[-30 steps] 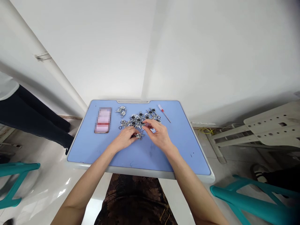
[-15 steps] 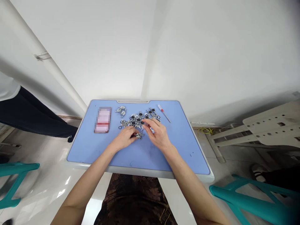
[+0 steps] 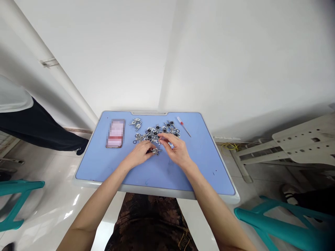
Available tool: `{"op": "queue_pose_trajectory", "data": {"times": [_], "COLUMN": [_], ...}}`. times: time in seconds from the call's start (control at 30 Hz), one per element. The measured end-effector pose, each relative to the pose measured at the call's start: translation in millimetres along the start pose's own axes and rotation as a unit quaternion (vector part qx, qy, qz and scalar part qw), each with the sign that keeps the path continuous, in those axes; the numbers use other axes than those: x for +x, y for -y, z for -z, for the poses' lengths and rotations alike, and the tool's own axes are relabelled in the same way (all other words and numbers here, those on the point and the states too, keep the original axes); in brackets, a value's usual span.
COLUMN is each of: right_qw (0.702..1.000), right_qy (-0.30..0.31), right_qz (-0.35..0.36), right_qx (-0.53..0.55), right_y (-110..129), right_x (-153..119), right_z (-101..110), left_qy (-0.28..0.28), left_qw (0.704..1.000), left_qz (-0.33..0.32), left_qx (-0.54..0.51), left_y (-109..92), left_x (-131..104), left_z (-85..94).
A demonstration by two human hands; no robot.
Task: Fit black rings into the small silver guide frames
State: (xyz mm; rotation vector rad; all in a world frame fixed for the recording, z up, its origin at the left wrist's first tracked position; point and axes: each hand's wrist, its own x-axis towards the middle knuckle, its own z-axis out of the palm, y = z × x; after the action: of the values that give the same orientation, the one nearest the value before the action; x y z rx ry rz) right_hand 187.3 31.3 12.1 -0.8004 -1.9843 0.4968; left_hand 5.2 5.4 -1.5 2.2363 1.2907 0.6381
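On the blue tabletop (image 3: 104,167) lies a pile of small metal parts with black round discs (image 3: 149,130). My left hand (image 3: 140,153) is closed on a metal part (image 3: 156,151) at the near side of the pile. To its right, my right hand (image 3: 176,148) reaches over the pile's near edge, thumb and forefinger curled close together at a black disc; whether they hold something is too small to tell. A few metal parts without discs (image 3: 136,122) lie apart behind the pile. A black ring (image 3: 134,142) rests left of the pile.
A phone (image 3: 115,133) lies on the table's left side. A screwdriver-like tool with a red band (image 3: 184,126) lies back right. Teal stools (image 3: 285,226) stand low at both sides. A person's dark-trousered leg (image 3: 49,129) is at the left, a sandalled foot (image 3: 290,194) at the right.
The person at the left has shifted slightly to the right in view. My hands have hardly moved, and my left hand keeps its hold on the metal part.
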Motion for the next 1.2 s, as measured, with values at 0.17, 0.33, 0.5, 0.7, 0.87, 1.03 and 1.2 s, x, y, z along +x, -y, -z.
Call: {"op": "queue_pose_trajectory", "data": {"times": [0.17,0.33,0.5,0.7,0.87,1.03,1.2], "right_qw": [0.999,0.998,0.999,1.0,1.0,0.999,0.999], "right_qy": [-0.038,-0.058,-0.004,0.008,0.006,0.02,0.015], "right_qz": [-0.001,-0.011,0.02,0.021,0.019,0.025,0.022], "right_qx": [-0.015,0.018,0.027,0.017,0.024,0.005,0.018], "right_y": [1.0,6.8,8.4,7.4,6.9,7.5,8.6], "right_x": [-0.4,-3.9,-4.7,-4.3,-4.3,-4.9,-5.3], "right_z": [-3.3,0.3,-2.6,-4.0,-1.8,-2.2,-2.6], "left_qy": [-0.003,0.003,0.009,0.009,0.011,0.012,0.013], "left_qw": [1.0,1.0,1.0,1.0,1.0,1.0,1.0], "left_qz": [-0.001,-0.003,-0.008,-0.007,-0.009,-0.007,-0.008], "left_qx": [-0.001,-0.003,0.015,0.016,0.01,0.015,0.016], "left_y": [0.2,-0.4,0.7,-0.9,-1.2,-1.2,-0.4], "left_x": [0.0,0.1,0.0,-0.2,0.0,0.1,0.0], "left_z": [-0.5,0.5,0.2,1.0,2.3,2.1,1.3]}}
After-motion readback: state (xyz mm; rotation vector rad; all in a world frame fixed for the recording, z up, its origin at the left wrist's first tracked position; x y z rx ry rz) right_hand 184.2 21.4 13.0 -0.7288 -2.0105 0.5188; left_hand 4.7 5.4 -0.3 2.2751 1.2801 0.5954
